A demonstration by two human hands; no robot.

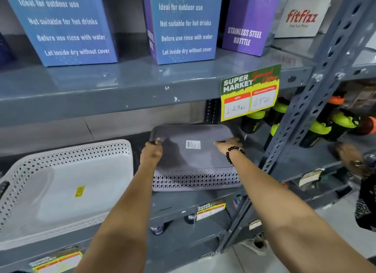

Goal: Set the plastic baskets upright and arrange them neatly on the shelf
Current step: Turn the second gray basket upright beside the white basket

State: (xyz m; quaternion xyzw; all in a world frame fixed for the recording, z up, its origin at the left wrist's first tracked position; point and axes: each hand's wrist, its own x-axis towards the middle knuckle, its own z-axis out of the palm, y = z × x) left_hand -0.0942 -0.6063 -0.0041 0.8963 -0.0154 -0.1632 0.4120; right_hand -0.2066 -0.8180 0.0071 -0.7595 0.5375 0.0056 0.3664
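Observation:
A grey plastic basket (193,162) lies upside down on the middle shelf (175,203), its flat bottom with a white label facing up and its perforated wall toward me. My left hand (151,151) grips its far left edge. My right hand (228,144), with a black bead bracelet at the wrist, grips its far right edge. To the left stands a white perforated basket (61,183), upright, its open side up and a yellow sticker inside.
Blue and purple bottle boxes (183,26) stand on the upper shelf. A price sign (250,93) hangs from its edge. Black bottles with green lids (254,120) lie at the right. A perforated steel upright (301,114) stands close right. Another person's hand (350,156) reaches in at the far right.

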